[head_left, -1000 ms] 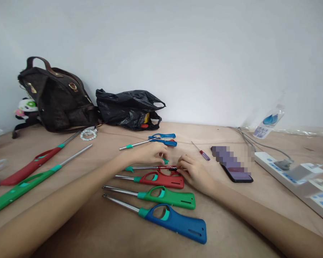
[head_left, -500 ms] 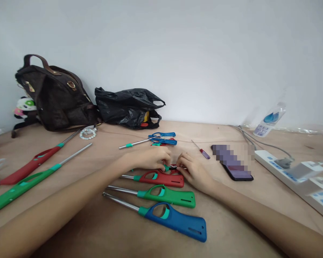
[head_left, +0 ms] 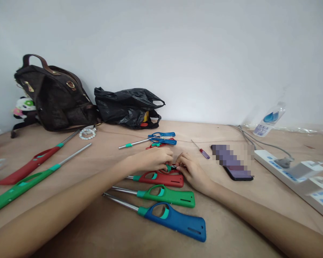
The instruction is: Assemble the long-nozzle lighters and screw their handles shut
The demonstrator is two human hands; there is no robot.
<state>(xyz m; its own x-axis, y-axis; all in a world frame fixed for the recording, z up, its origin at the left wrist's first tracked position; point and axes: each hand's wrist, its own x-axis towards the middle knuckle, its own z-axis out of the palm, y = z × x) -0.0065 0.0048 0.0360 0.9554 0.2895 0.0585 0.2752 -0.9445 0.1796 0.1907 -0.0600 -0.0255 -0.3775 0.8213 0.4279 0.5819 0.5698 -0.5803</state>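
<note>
My left hand point(head_left: 159, 159) is closed, its fingertips pressed to the turquoise trigger part of an opened red gas lighter point(head_left: 173, 167). At the other end of that lighter, my right hand point(head_left: 191, 170) pinches with thumb and forefinger. Much of it is hidden by my fingers. Just nearer to me lie a red lighter point(head_left: 164, 178), a green lighter point(head_left: 174, 196) and a blue lighter point(head_left: 180, 222), side by side, metal tubes pointing left. Beyond my left hand are blue lighter shells point(head_left: 164, 141) with loose inner parts and a metal tube point(head_left: 138, 143).
A screwdriver point(head_left: 204, 154) and a phone point(head_left: 233, 163) lie to the right, near a power strip point(head_left: 293, 179) and a tilted plastic bottle point(head_left: 269, 120). Long red point(head_left: 32, 166) and green point(head_left: 24, 188) lighters lie left. A dark backpack point(head_left: 59, 96) and black plastic bag point(head_left: 126, 107) stand against the wall.
My left hand has shifted slightly right, toward my right hand. More of the small red and turquoise parts behind it now shows. My right hand stays nearly in place.
</note>
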